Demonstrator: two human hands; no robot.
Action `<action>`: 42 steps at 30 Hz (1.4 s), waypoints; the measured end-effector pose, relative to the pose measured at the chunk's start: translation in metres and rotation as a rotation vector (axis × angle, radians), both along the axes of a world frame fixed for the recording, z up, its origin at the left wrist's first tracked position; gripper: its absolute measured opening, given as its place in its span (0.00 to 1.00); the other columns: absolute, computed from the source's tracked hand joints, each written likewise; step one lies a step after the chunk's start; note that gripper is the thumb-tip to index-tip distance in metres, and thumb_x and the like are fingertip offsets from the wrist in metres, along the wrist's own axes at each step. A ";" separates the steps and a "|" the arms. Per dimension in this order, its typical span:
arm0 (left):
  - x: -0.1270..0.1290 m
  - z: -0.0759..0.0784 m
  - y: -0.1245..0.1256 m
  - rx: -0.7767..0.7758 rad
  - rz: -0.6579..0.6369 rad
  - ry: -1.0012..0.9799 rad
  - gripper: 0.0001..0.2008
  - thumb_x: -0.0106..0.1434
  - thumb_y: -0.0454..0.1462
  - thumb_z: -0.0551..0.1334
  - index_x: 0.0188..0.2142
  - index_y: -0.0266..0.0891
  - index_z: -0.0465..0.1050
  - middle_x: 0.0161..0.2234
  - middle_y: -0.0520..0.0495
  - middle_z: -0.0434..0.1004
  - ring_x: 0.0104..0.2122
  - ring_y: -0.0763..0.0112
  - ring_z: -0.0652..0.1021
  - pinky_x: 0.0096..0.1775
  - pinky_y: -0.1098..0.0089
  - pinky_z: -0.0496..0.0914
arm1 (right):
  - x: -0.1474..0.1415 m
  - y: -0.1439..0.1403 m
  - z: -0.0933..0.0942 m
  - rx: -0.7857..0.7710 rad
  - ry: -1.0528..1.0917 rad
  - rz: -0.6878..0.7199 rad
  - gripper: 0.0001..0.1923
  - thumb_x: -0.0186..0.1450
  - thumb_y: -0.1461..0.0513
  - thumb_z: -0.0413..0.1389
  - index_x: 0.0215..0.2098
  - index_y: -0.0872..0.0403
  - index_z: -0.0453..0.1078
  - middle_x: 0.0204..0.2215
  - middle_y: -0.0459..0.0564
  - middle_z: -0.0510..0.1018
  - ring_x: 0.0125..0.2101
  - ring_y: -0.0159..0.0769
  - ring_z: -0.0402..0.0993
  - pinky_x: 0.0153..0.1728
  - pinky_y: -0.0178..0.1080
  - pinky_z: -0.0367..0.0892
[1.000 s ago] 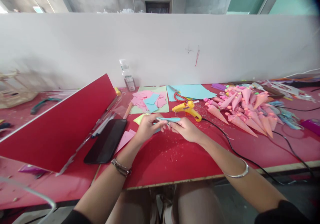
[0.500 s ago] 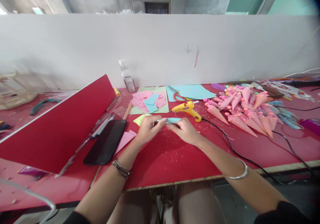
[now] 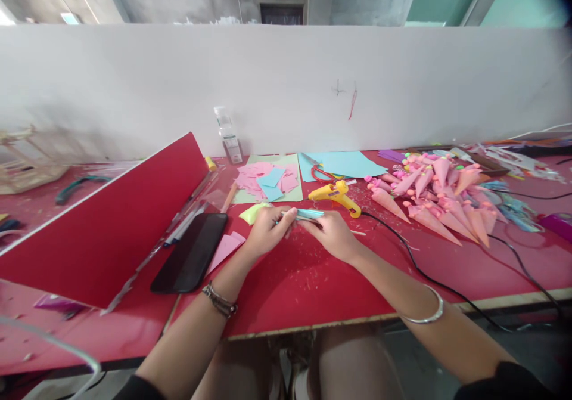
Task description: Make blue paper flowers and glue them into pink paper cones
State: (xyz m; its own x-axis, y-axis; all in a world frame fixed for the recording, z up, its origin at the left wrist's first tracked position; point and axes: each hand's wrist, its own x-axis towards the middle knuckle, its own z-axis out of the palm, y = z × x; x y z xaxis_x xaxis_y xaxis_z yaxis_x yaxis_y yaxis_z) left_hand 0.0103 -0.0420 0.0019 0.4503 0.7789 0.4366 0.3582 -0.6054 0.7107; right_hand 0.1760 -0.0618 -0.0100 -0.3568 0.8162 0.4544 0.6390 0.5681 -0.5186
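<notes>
My left hand (image 3: 269, 227) and my right hand (image 3: 333, 230) meet above the middle of the red table, both closed on a piece of light blue paper (image 3: 309, 213). The paper looks folded or rolled into a narrow strip between the fingertips, and its lower part is hidden by them. A thin pale stick (image 3: 358, 233) shows just beyond my right hand; whether I hold it or it lies on the table, I cannot tell. Beyond my hands is a yellow hot glue gun (image 3: 333, 192). Yellow-green paper (image 3: 254, 212) lies just behind my left hand.
Pink and blue paper pieces (image 3: 270, 180) lie on a pale green sheet. Red-handled scissors (image 3: 319, 172) rest on blue paper. Many pink cones (image 3: 440, 191) are heaped right. A phone (image 3: 191, 254) and a standing red board (image 3: 111, 227) are left; a black cord (image 3: 402, 242) runs right.
The blue paper has turned slightly between my fingers and shows a narrower, layered edge. More of the pale stick shows beside my right hand. Both hands stay in about the same place.
</notes>
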 end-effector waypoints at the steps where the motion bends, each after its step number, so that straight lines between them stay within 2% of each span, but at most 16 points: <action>1: 0.000 0.000 0.000 -0.013 -0.002 -0.008 0.23 0.64 0.42 0.47 0.16 0.35 0.63 0.10 0.55 0.62 0.14 0.81 0.64 0.22 0.77 0.59 | 0.000 0.000 0.000 0.010 -0.020 -0.011 0.17 0.64 0.55 0.45 0.34 0.55 0.72 0.26 0.51 0.77 0.26 0.35 0.72 0.26 0.33 0.59; 6: 0.001 -0.001 0.000 -0.088 -0.034 -0.069 0.23 0.63 0.44 0.47 0.17 0.35 0.64 0.10 0.55 0.62 0.12 0.82 0.63 0.19 0.78 0.58 | 0.000 -0.003 0.006 0.054 -0.126 -0.049 0.17 0.65 0.56 0.43 0.39 0.55 0.70 0.31 0.51 0.78 0.30 0.37 0.74 0.27 0.33 0.59; 11: 0.000 -0.002 0.000 -0.210 -0.042 -0.109 0.23 0.63 0.45 0.47 0.18 0.35 0.64 0.09 0.56 0.61 0.09 0.82 0.61 0.15 0.79 0.56 | 0.000 -0.005 0.009 0.105 -0.253 -0.098 0.17 0.66 0.57 0.42 0.38 0.56 0.70 0.26 0.50 0.78 0.26 0.36 0.74 0.24 0.33 0.56; 15: -0.001 -0.005 0.002 -0.261 -0.084 -0.116 0.23 0.63 0.45 0.47 0.17 0.35 0.64 0.08 0.56 0.60 0.09 0.82 0.61 0.15 0.78 0.56 | 0.002 -0.005 0.009 0.108 -0.270 -0.049 0.18 0.66 0.57 0.41 0.36 0.55 0.71 0.25 0.49 0.77 0.24 0.33 0.72 0.23 0.32 0.54; 18: -0.001 -0.006 0.002 -0.214 -0.091 -0.108 0.23 0.63 0.44 0.47 0.17 0.34 0.65 0.09 0.56 0.60 0.10 0.81 0.61 0.16 0.78 0.56 | 0.003 -0.004 0.009 0.062 -0.198 0.005 0.20 0.66 0.56 0.40 0.30 0.55 0.71 0.21 0.49 0.75 0.21 0.31 0.69 0.22 0.32 0.53; 21: -0.002 -0.005 0.003 -0.055 -0.059 -0.062 0.23 0.63 0.43 0.46 0.17 0.34 0.64 0.12 0.54 0.62 0.14 0.81 0.63 0.20 0.77 0.58 | 0.006 -0.002 0.010 -0.085 -0.023 0.095 0.21 0.66 0.55 0.41 0.23 0.56 0.67 0.15 0.45 0.68 0.17 0.27 0.62 0.20 0.31 0.51; 24: -0.003 -0.003 0.004 0.113 -0.041 -0.017 0.19 0.63 0.42 0.48 0.21 0.34 0.65 0.16 0.54 0.65 0.18 0.80 0.65 0.24 0.77 0.59 | 0.009 -0.001 0.011 -0.349 0.179 0.251 0.20 0.66 0.55 0.41 0.23 0.56 0.63 0.12 0.41 0.61 0.14 0.23 0.56 0.19 0.29 0.51; 26: -0.004 -0.002 0.005 0.163 -0.049 0.013 0.16 0.63 0.41 0.48 0.24 0.35 0.66 0.18 0.54 0.66 0.19 0.79 0.66 0.24 0.77 0.59 | 0.011 0.000 0.012 -0.496 0.256 0.329 0.19 0.65 0.54 0.41 0.24 0.57 0.61 0.12 0.39 0.58 0.14 0.23 0.54 0.18 0.29 0.50; 29: -0.005 -0.001 0.006 0.181 -0.034 0.095 0.17 0.63 0.40 0.49 0.20 0.35 0.63 0.15 0.55 0.63 0.17 0.80 0.63 0.23 0.77 0.57 | 0.012 0.000 0.012 -0.583 0.290 0.383 0.19 0.65 0.53 0.41 0.25 0.57 0.61 0.12 0.38 0.57 0.14 0.22 0.52 0.17 0.29 0.48; 33: -0.004 -0.001 0.008 0.180 0.030 0.168 0.19 0.62 0.41 0.50 0.17 0.36 0.60 0.13 0.57 0.57 0.16 0.81 0.60 0.22 0.77 0.54 | 0.010 0.002 0.009 -0.510 0.243 0.303 0.18 0.65 0.54 0.42 0.27 0.57 0.63 0.13 0.38 0.57 0.14 0.22 0.52 0.17 0.29 0.48; 36: -0.002 -0.001 0.008 0.125 0.058 0.187 0.19 0.62 0.41 0.49 0.17 0.36 0.60 0.13 0.57 0.56 0.15 0.81 0.59 0.21 0.77 0.53 | 0.008 0.003 0.006 -0.327 0.115 0.191 0.19 0.65 0.54 0.42 0.24 0.57 0.65 0.13 0.40 0.60 0.15 0.24 0.56 0.18 0.30 0.49; 39: -0.001 -0.001 0.007 0.038 0.093 0.182 0.20 0.63 0.41 0.48 0.16 0.37 0.56 0.12 0.57 0.55 0.14 0.81 0.59 0.20 0.77 0.52 | 0.007 0.005 0.003 -0.123 -0.026 0.130 0.21 0.65 0.55 0.42 0.22 0.57 0.66 0.15 0.45 0.67 0.19 0.28 0.63 0.21 0.31 0.53; 42: 0.000 -0.002 0.006 -0.108 0.095 0.148 0.21 0.63 0.42 0.46 0.15 0.37 0.54 0.10 0.58 0.55 0.12 0.81 0.60 0.19 0.77 0.54 | 0.006 0.005 0.001 -0.019 -0.094 0.124 0.18 0.66 0.57 0.40 0.33 0.56 0.70 0.28 0.50 0.76 0.29 0.33 0.71 0.29 0.32 0.59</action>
State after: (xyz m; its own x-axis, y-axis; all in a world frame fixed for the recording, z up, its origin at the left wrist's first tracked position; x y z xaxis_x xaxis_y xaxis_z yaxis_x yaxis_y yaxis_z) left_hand 0.0103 -0.0364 -0.0004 0.4254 0.8597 0.2826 0.5158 -0.4869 0.7049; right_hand 0.1822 -0.0567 -0.0094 -0.4959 0.7713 0.3989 0.6105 0.6364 -0.4715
